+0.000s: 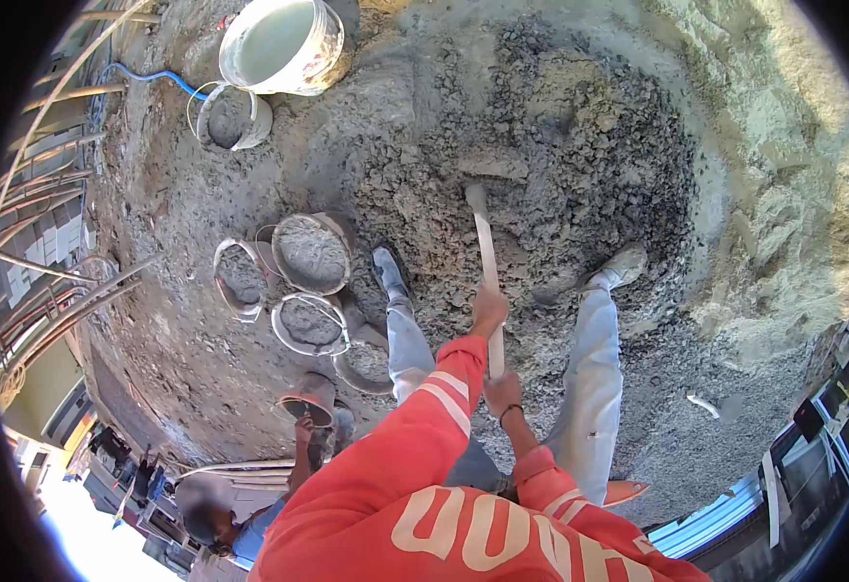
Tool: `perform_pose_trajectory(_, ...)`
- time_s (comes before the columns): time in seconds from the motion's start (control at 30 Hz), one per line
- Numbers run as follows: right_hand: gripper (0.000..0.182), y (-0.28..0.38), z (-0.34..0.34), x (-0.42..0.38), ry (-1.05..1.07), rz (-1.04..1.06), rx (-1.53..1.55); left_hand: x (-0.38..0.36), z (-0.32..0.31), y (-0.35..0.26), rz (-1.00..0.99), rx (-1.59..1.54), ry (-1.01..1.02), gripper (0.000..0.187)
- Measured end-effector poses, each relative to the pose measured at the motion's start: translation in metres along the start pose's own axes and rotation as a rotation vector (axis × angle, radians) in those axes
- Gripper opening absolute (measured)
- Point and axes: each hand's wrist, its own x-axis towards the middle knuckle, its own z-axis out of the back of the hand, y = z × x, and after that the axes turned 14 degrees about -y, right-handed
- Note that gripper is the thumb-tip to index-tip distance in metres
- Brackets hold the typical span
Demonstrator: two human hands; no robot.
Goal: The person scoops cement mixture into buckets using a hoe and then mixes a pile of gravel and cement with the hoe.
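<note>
Left hand (489,308) clamped high on shovel handle (487,262); right hand (502,391) clamped lower, near its end. Blade (487,167) buried in wet concrete pile (560,155), mid-heap. Feet planted either side of handle, on the pile's near edge. Filled pans (310,254) clustered just left of left foot; big bucket (284,44) at far left rim. Open ground right, toward gravel. Another person (216,509) crouched lower left, lifting a pan (308,405).
</note>
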Motion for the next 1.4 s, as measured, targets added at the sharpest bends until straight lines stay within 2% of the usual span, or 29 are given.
perform_pose_trajectory(0.03,0.028,-0.002,-0.006,0.011,-0.014,0.021,0.002,0.002,0.003,-0.005,0.06,-0.029,0.084,0.029)
perform_pose_trajectory(0.07,0.026,-0.009,-0.006,0.015,-0.009,-0.004,0.13,-0.002,0.006,-0.008,0.126,-0.048,0.181,0.024)
perform_pose_trajectory(0.1,0.025,-0.012,0.002,0.011,0.005,-0.036,0.252,-0.002,0.011,-0.015,0.134,-0.052,0.182,0.024)
perform_pose_trajectory(0.13,0.025,-0.014,0.012,0.01,0.012,-0.033,0.247,0.005,0.018,-0.025,0.331,-0.198,0.35,0.02)
perform_pose_trajectory(0.17,0.024,0.01,0.035,0.021,0.078,-0.013,0.19,0.021,0.025,-0.037,0.508,-0.356,0.499,0.018)
perform_pose_trajectory(0.2,0.024,0.041,0.064,0.027,0.145,0.01,0.137,0.03,0.031,-0.044,0.495,-0.365,0.474,0.018)
perform_pose_trajectory(0.23,0.023,0.07,0.106,0.018,0.172,0.003,0.19,0.028,0.033,-0.045,0.589,-0.516,0.526,0.014)
perform_pose_trajectory(0.3,0.025,0.084,0.165,0.001,0.256,-0.035,0.185,0.011,0.036,-0.043,0.789,-0.811,0.642,0.009)
perform_pose_trajectory(0.33,0.027,0.081,0.19,-0.003,0.324,-0.082,0.172,0.002,0.05,-0.054,0.798,-0.803,0.637,0.009)
perform_pose_trajectory(0.4,0.037,0.045,0.23,-0.021,0.257,0.254,-0.038,0.0,0.085,-0.098,0.926,-0.989,0.556,0.009)
perform_pose_trajectory(0.43,0.038,0.015,0.246,-0.026,0.278,0.306,-0.001,0.008,0.073,-0.095,0.972,-1.036,0.423,0.012)
perform_pose_trajectory(0.47,0.04,-0.014,0.263,-0.025,0.299,0.359,0.036,0.009,0.064,-0.096,0.976,-1.025,0.431,0.012)
perform_pose_trajectory(0.53,0.039,-0.062,0.289,-0.004,0.326,0.351,-0.132,0.011,0.055,-0.1,0.916,-1.131,0.348,0.011)
perform_pose_trajectory(0.6,0.037,-0.108,0.296,0.039,0.309,0.377,-0.262,-0.032,0.055,-0.107,0.919,-1.088,0.31,0.012)
perform_pose_trajectory(0.67,0.034,-0.155,0.287,0.07,0.148,0.487,-0.443,-0.048,0.062,-0.131,1.016,-1.178,0.077,0.012)
perform_pose_trajectory(0.7,0.034,-0.159,0.29,0.077,0.158,0.476,-0.44,-0.061,0.067,-0.126,0.957,-1.355,0.114,0.014)
perform_pose_trajectory(0.8,0.028,-0.16,0.291,0.069,0.065,0.539,-0.391,-0.088,0.107,-0.139,0.932,-1.418,0.04,0.013)
perform_pose_trajectory(0.93,0.024,-0.122,0.307,0.005,0.055,0.38,-0.342,-0.107,0.148,-0.163,0.905,-1.326,0.066,0.016)
perform_pose_trajectory(1.0,0.024,-0.08,0.304,-0.017,0.119,0.285,-0.393,-0.102,0.135,-0.162,0.927,-1.241,0.079,0.016)
perform_pose_trajectory(1.07,0.026,-0.03,0.27,-0.008,0.162,0.172,-0.404,-0.058,0.102,-0.161,0.895,-1.015,0.18,0.012)
perform_pose_trajectory(1.1,0.028,-0.008,0.239,0.012,0.142,0.103,-0.362,-0.014,0.066,-0.15,0.843,-0.938,0.212,0.007)
perform_pose_trajectory(1.13,0.029,0.008,0.193,0.043,0.104,0.056,-0.276,0.038,0.005,-0.116,0.76,-0.927,0.184,0.015)
perform_pose_trajectory(1.17,0.032,0.024,0.156,0.072,0.127,0.0,-0.262,0.088,-0.034,-0.096,0.699,-0.907,0.246,0.014)
perform_pose_trajectory(1.2,0.034,0.021,0.125,0.085,0.087,-0.005,-0.195,0.112,-0.041,-0.1,0.681,-0.946,0.304,0.01)
perform_pose_trajectory(1.23,0.035,0.016,0.097,0.092,0.055,-0.015,-0.126,0.13,-0.05,-0.103,0.591,-0.799,0.334,0.01)
perform_pose_trajectory(1.27,0.035,0.013,0.076,0.082,0.063,-0.028,-0.128,0.125,-0.049,-0.098,0.601,-0.787,0.339,0.01)
perform_pose_trajectory(1.33,0.033,0.012,0.042,0.068,-0.025,-0.089,0.078,0.126,-0.032,-0.111,0.41,-0.705,0.28,0.008)
perform_pose_trajectory(1.4,0.034,-0.013,0.005,0.054,-0.093,-0.023,0.172,0.124,-0.024,-0.113,0.316,-0.63,0.207,0.009)
